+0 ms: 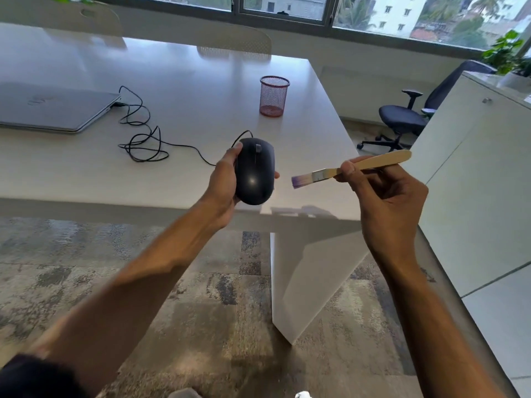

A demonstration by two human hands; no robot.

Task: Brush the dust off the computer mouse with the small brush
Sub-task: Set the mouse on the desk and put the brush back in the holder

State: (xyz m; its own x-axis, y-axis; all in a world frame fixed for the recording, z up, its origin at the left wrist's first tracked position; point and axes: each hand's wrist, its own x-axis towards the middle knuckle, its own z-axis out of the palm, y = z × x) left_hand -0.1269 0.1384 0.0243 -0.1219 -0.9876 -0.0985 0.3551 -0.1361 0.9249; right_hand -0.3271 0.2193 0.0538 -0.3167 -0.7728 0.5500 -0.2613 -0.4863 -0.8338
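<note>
My left hand (pixel 222 185) grips a black wired computer mouse (pixel 254 170), lifted above the front edge of the white table (pixel 201 90), top side facing me. Its black cable (pixel 143 139) trails in loops across the table to a closed grey laptop (pixel 51 109). My right hand (pixel 382 191) holds a small brush (pixel 344 169) by its pale wooden handle. The purple-tipped bristles point left and hang a short gap to the right of the mouse, not touching it.
A red mesh pen cup (pixel 273 96) stands on the table behind the mouse. A dark office chair (pixel 402 119) and a white cabinet (pixel 474 173) are to the right. Two pale chairs stand at the table's far side. Patterned carpet lies below.
</note>
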